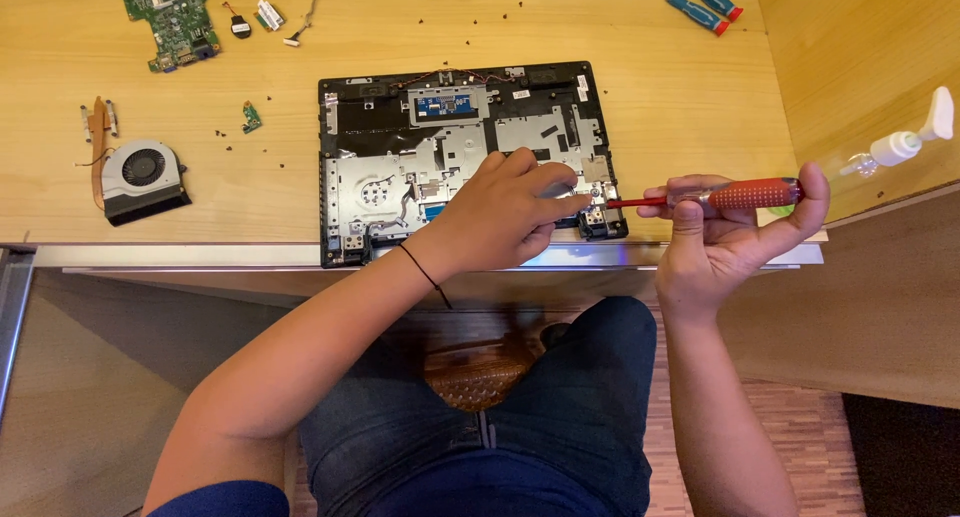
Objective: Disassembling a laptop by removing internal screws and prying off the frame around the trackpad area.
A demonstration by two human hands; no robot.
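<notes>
An opened laptop base (380, 167), black with bare metal plates inside, lies on the wooden desk (600, 37). My left hand (505, 212) rests on its near right part, fingers curled around a small silvery piece by the hinge (598, 217). My right hand (725, 227) holds a red-handled screwdriver (745, 194) lying level, its tip pointing left at that hinge corner. A black band circles my left wrist.
A cooling fan with a copper heat pipe (140, 177) lies at the left, a green circuit board (170, 17) at the back left, a small green board (251, 117) nearby. Two blue-handled screwdrivers (700, 5) lie at the back right. Loose screws dot the desk. A clear spray bottle (900, 147) sticks out at right.
</notes>
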